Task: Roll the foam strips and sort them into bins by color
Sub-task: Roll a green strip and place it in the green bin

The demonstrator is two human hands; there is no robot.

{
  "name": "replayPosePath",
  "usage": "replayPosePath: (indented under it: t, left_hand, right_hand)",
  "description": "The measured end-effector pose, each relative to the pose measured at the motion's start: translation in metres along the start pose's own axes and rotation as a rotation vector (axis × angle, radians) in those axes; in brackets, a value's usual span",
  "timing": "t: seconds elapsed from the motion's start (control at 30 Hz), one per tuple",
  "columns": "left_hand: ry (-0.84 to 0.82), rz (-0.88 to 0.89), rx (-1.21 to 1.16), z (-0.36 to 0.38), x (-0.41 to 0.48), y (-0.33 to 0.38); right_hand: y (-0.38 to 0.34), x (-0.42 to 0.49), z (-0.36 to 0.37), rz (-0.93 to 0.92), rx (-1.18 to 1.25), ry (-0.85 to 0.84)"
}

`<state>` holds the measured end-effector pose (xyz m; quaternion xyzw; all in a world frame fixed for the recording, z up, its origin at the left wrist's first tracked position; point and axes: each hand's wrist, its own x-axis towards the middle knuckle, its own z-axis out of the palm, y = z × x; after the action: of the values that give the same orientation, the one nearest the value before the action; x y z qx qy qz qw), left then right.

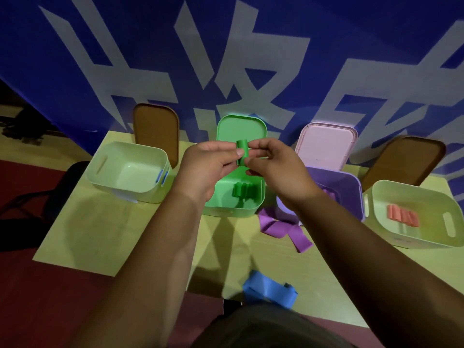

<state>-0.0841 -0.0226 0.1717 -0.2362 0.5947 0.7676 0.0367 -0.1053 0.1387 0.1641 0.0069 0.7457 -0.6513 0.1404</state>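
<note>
- Pinching the green roll [242, 151] from both sides: the left hand [208, 167] is clamping it between thumb and curled fingers, and the right hand [272, 164] is gripping the opposite side with its fingertips, probably to keep the foam from unwinding.
- The roll is hanging upright directly above the green bin [233, 211], where other green rolls [242, 190] are lying. The colour match suggests the drop is coming next.
- Purple strips [281, 228] are lying loose on the table [100, 234] just beside the purple bin [347, 183], and a blue strip [268, 290] is lying at the near edge. Both appear not yet rolled.
- Salmon rolls [403, 216] are sitting in the right cream bin [431, 197].
</note>
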Motion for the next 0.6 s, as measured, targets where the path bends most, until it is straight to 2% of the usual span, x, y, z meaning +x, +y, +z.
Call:
replayPosePath:
  t: [0.3,0.6]
  left_hand:
    - [0.096,-0.057,0.229,-0.032,0.070,-0.058]
    - [0.098,-0.243,0.379,-0.052,0.141,-0.120]
  right_hand:
    - [0.067,0.048,0.044,0.144,-0.147,0.029]
    - [0.124,0.090,0.055,0.359,-0.273,-0.014]
